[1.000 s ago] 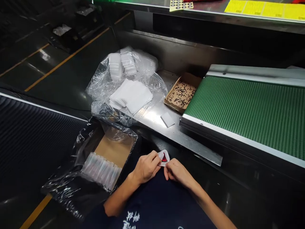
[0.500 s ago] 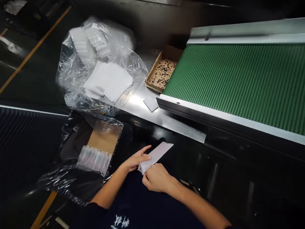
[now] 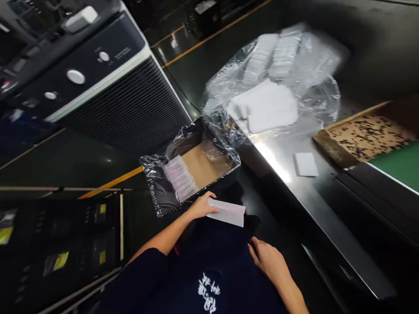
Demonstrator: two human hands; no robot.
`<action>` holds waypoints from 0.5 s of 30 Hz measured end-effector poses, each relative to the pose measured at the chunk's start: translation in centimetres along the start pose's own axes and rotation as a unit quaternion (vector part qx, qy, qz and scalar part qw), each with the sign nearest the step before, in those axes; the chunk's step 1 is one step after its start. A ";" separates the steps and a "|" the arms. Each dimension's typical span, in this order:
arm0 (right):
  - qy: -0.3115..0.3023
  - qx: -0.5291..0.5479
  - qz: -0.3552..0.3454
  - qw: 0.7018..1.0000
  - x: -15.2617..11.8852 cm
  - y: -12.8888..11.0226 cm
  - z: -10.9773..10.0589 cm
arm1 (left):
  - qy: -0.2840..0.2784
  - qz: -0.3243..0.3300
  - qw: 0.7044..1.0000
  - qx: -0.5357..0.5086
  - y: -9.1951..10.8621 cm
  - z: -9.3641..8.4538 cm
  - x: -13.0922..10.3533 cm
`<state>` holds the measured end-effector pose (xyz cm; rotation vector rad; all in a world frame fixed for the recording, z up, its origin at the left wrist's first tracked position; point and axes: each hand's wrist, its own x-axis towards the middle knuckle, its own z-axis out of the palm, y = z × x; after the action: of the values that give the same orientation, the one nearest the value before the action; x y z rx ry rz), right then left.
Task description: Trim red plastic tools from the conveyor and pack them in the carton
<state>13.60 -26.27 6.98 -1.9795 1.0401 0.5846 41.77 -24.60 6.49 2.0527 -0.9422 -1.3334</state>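
My left hand [image 3: 203,206] grips one end of a flat white sleeve [image 3: 229,213] with a faint pink tint, held just in front of a lined box. My right hand [image 3: 266,257] is apart from it, near my shirt, with fingers loosely curled; whether anything is in them is hidden. The box [image 3: 209,159], lined with clear plastic, holds a row of similar pinkish-white sleeves [image 3: 181,178] along its left side, on brown cardboard. A stack of white sheets [image 3: 266,104] lies on a plastic bag at the metal table.
A metal table [image 3: 294,183] runs down the right, bearing a small white pad [image 3: 306,164] and a cardboard tray [image 3: 363,135] with small dark pieces. Beyond it is a green belt [image 3: 399,163]. A dark machine [image 3: 131,100] stands upper left, a rack [image 3: 121,226] lower left.
The view has swung left. My right hand has let go of the sleeve and drawn away; my left hand has carried the sleeve closer to the lined box.
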 end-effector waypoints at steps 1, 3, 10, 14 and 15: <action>-0.009 -0.019 0.015 1.000 0.4 0.0 1.1 | 0.025 0.003 1.000 0.010 -0.9 -1.7 -0.1; -0.021 -0.042 0.029 0.998 1.1 -0.3 3.2 | 0.065 0.008 0.997 0.029 -2.8 -5.7 -0.3; -0.036 0.054 0.043 0.997 2.2 -6.6 8.8 | 0.101 0.059 0.984 0.138 -8.4 -19.2 3.0; -0.059 0.088 0.090 0.990 2.6 -9.8 12.8 | -0.015 0.090 0.973 0.211 -12.5 -20.3 8.7; -0.058 0.084 0.092 0.990 2.6 -10.2 13.9 | -0.052 0.093 0.968 0.226 -13.6 -19.7 10.2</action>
<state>23.09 -12.65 1.80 -1.6949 1.1684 0.6802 66.48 -23.08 -1.58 2.1590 -1.5644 -1.2175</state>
